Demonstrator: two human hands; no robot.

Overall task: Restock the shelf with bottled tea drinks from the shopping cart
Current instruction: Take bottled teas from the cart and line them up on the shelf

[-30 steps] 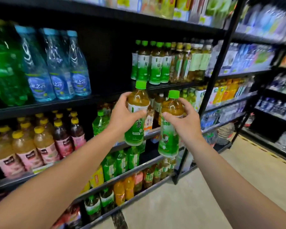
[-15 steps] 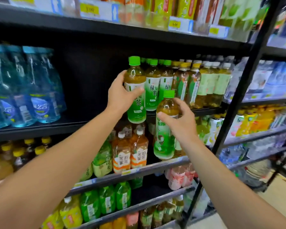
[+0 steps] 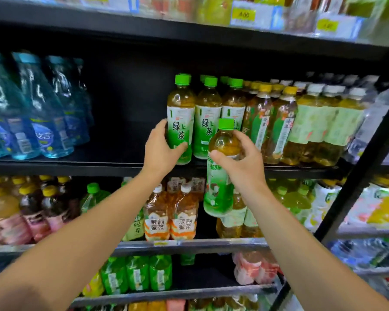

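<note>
Head view: blue water bottles (image 3: 43, 113) leftward.

Price tags (image 3: 244, 14) along the top shelf edge blur past reading. The left hand (image 3: 161, 149) covers the lower label of one green tea bottle (image 3: 181, 113); the right hand (image 3: 243, 162) masks the middle of a second bottle (image 3: 219, 194). Blue water bottles (image 3: 20, 113) are cut off at the left edge.
</note>
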